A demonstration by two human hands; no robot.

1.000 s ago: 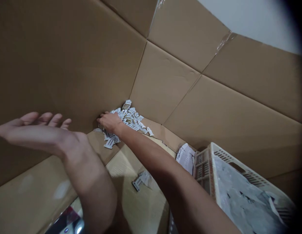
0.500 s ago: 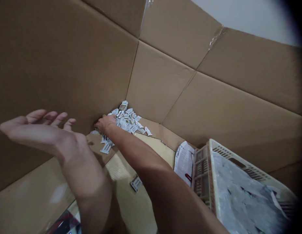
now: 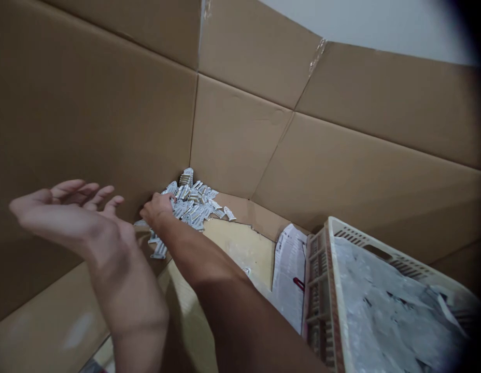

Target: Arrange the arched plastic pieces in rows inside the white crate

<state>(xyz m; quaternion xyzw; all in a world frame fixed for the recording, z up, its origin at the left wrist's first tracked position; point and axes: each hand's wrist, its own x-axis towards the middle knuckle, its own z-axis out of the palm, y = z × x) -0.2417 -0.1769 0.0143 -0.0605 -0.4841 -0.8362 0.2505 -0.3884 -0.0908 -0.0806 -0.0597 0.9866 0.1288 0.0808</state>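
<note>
My left hand (image 3: 75,212) is raised at the left, palm turned up, fingers loosely spread and holding nothing. At the left side of a heap of small silvery, slotted metal-looking pieces (image 3: 197,204) is my right hand (image 3: 158,210), its arm stretched across from the lower right. The fingers of that hand bend downward, pressed together, and their tips are hidden, so what lies within them cannot be made out. A few more pieces (image 3: 158,249) lie just below the right wrist. The heap sits in the corner between cardboard walls.
Tall cardboard walls (image 3: 240,140) stand behind and to the left. At the right is a white plastic crate (image 3: 334,290) holding a greyish plastic sheet or bag (image 3: 384,305). Printed paper (image 3: 289,259) with a small red item (image 3: 298,283) lies beside the crate on the yellowish surface (image 3: 240,243).
The view has shifted a little, so the heap and walls sit further left. The loose piece under my right forearm is now mostly hidden. Both hands keep nearly the same pose.
</note>
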